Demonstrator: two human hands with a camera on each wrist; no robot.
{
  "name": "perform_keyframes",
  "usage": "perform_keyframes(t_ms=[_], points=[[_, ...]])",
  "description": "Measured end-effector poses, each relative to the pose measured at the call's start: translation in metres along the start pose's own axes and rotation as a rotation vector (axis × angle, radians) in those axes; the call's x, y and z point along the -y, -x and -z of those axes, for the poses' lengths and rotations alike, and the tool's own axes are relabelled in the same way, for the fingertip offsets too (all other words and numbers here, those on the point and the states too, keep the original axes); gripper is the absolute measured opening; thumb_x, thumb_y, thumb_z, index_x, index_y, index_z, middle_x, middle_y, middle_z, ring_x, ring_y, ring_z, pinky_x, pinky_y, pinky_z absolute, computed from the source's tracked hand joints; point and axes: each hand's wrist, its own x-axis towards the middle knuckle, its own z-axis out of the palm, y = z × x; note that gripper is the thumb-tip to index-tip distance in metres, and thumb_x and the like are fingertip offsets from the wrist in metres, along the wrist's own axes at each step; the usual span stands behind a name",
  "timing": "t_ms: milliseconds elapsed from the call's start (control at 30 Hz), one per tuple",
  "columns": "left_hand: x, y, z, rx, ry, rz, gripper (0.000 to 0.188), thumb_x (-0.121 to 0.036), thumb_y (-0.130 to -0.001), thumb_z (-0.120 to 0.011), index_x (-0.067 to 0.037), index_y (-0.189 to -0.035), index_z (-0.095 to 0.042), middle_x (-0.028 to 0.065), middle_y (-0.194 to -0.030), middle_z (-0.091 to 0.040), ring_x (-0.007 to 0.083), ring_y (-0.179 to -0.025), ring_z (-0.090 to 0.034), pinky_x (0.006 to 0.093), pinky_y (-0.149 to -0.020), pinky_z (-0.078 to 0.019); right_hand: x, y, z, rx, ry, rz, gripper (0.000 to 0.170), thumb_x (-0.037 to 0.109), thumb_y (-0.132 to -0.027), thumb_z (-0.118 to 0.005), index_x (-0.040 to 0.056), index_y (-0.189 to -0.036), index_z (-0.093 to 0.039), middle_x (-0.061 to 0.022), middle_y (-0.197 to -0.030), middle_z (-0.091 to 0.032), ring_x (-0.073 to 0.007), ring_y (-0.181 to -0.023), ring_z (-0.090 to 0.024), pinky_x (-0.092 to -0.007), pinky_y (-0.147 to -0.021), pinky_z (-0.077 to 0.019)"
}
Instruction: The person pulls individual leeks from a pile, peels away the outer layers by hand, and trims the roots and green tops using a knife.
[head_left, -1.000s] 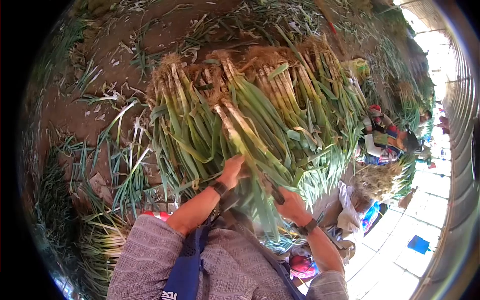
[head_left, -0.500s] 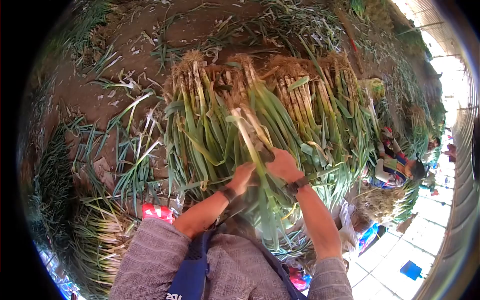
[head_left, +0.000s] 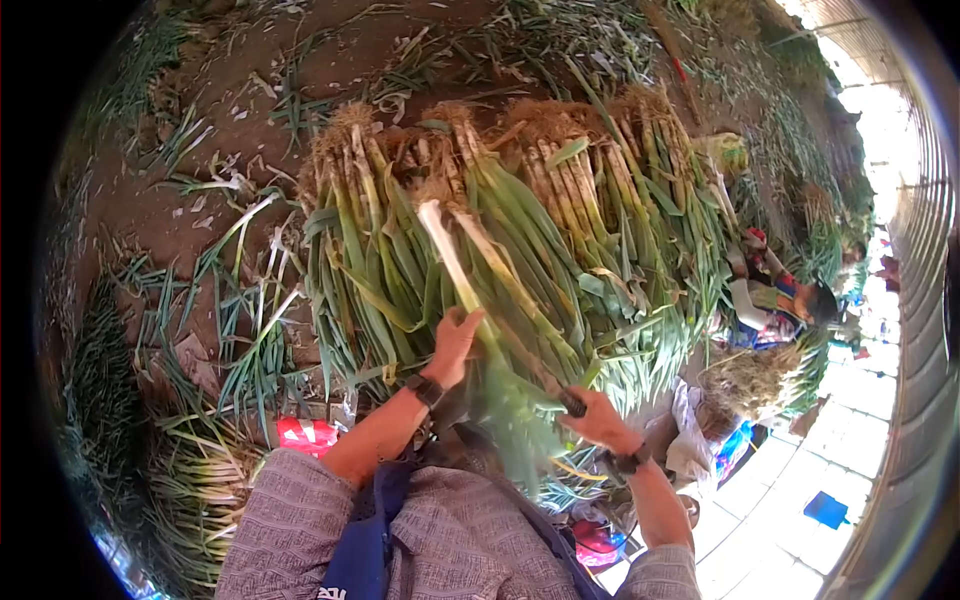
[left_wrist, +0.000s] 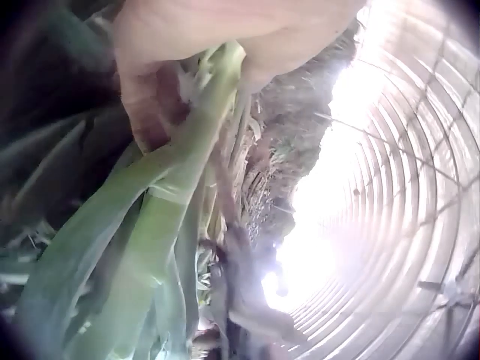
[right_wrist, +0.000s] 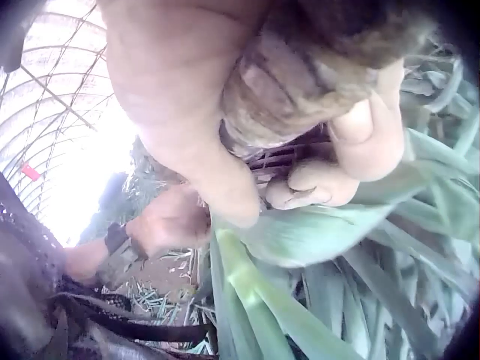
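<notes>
A leek with a bare white end is gripped around its stalk by my left hand. Green leaves of the leek hang below that hand in the left wrist view. My right hand holds a dark-handled knife, its thin blade pointing up and left beside the blurred leaves. Up close in the right wrist view, the fingers of my right hand curl round a brown, mottled handle, next to a pale green leaf. A brownish leek stalk lies just right of the white one.
A wide pile of leeks with roots at the far side lies in front. Loose leaves and thin stalks cover the ground at left. A crouching person is at the right, near a root bundle.
My right hand, with the knife, has drawn down and right, away from the stalk. My left hand has shifted slightly up. The held leek's end looked brown a second ago and is now white.
</notes>
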Motion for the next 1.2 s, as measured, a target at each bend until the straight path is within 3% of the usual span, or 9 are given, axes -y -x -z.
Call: perform_keyframes(t_ms=[67,267,333,367,400,467,633,833,1200], points=[[-0.002,-0.004,0.006,0.064,-0.059,-0.05,0.048,-0.031,-0.091,-0.067,0.001,-0.122,-0.048,0.0103,-0.097,-0.062,0.018,-0.082,-0.066,0.0366,-0.057,-0.0584,-0.004,0.021,-0.006,0.011,0.0,-0.01,0.045,0.022,-0.074,-0.077,0.0023,-0.112,-0.064,-0.0074,-0.073,-0.058,-0.0153,-0.066,-0.052,-0.0317,-0.064,-0.0457],[-0.021,-0.02,0.003,0.042,-0.254,-0.075,0.035,-0.023,-0.09,-0.066,0.002,-0.111,-0.055,0.0082,-0.092,-0.061,0.0188,-0.075,-0.066,0.0354,-0.059,-0.0565,-0.004,0.039,-0.015,-0.003,-0.066,0.022,0.043,0.021,-0.074,-0.077,0.0028,-0.11,-0.064,-0.0071,-0.073,-0.057,-0.0149,-0.065,-0.051,-0.0314,-0.063,-0.0449],[-0.034,-0.016,-0.006,0.115,-0.029,-0.16,0.026,-0.023,-0.093,-0.062,0.0,-0.101,-0.055,0.0068,-0.082,-0.056,0.0214,-0.08,-0.066,0.0416,-0.066,-0.0574,-0.007,0.035,-0.019,-0.195,-0.159,0.044,0.041,0.02,-0.074,-0.076,0.0023,-0.109,-0.064,-0.0073,-0.071,-0.056,-0.0139,-0.064,-0.05,-0.0314,-0.061,-0.0444],[-0.044,-0.018,-0.011,0.134,0.04,-0.046,0.019,-0.019,-0.092,-0.061,-0.002,-0.097,-0.055,0.0052,-0.077,-0.053,0.0212,-0.074,-0.063,0.0442,-0.066,-0.0564,-0.008,0.033,-0.016,-0.215,-0.128,0.003,0.04,0.019,-0.074,-0.076,0.0017,-0.107,-0.063,-0.0071,-0.069,-0.055,-0.013,-0.064,-0.05,-0.0314,-0.059,-0.044],[-0.043,-0.024,-0.012,0.134,0.035,-0.045,0.019,-0.019,-0.092,-0.061,-0.002,-0.097,-0.055,0.0052,-0.077,-0.053,0.0212,-0.074,-0.063,0.0442,-0.066,-0.0564,-0.013,0.031,-0.013,-0.216,-0.132,0.003,0.04,0.019,-0.074,-0.076,0.0017,-0.107,-0.063,-0.0071,-0.069,-0.055,-0.013,-0.064,-0.05,-0.0314,-0.059,-0.044],[-0.039,-0.038,-0.012,0.134,0.121,0.032,0.02,-0.018,-0.091,-0.063,-0.002,-0.1,-0.055,0.0055,-0.078,-0.053,0.0196,-0.069,-0.059,0.0437,-0.06,-0.0554,-0.024,0.026,-0.006,-0.171,-0.043,-0.128,0.044,0.024,-0.076,-0.076,0.0048,-0.114,-0.063,-0.0156,-0.086,-0.069,-0.0268,-0.076,-0.068,-0.0364,-0.069,-0.0518],[-0.045,-0.054,-0.028,0.07,0.037,0.023,0.024,-0.02,-0.091,-0.064,-0.005,-0.108,-0.056,0.0076,-0.091,-0.06,0.0199,-0.078,-0.062,0.0422,-0.055,-0.0569,-0.013,0.028,0.018,-0.204,0.033,-0.152,0.035,0.021,-0.074,-0.072,0.0078,-0.105,-0.064,-0.0175,-0.077,-0.066,-0.0355,-0.073,-0.066,-0.042,-0.066,-0.0505],[-0.034,-0.071,-0.026,0.005,0.103,0.046,0.033,-0.018,-0.093,-0.062,-0.004,-0.12,-0.049,0.0154,-0.111,-0.059,0.025,-0.09,-0.066,0.0458,-0.058,-0.0586,-0.013,0.004,0.039,-0.167,0.171,-0.04,0.027,0.022,-0.075,-0.068,0.0096,-0.099,-0.063,-0.0199,-0.076,-0.065,-0.0411,-0.073,-0.062,-0.0464,-0.065,-0.0488],[-0.026,-0.078,-0.006,0.046,0.257,0.078,0.032,-0.014,-0.093,-0.059,-0.004,-0.121,-0.048,0.0175,-0.112,-0.061,0.0283,-0.097,-0.065,0.0508,-0.07,-0.0591,0.014,-0.095,0.059,-0.07,0.152,0.161,0.029,0.019,-0.073,-0.069,0.004,-0.097,-0.062,-0.0201,-0.071,-0.059,-0.0389,-0.067,-0.058,-0.0445,-0.062,-0.0461]])
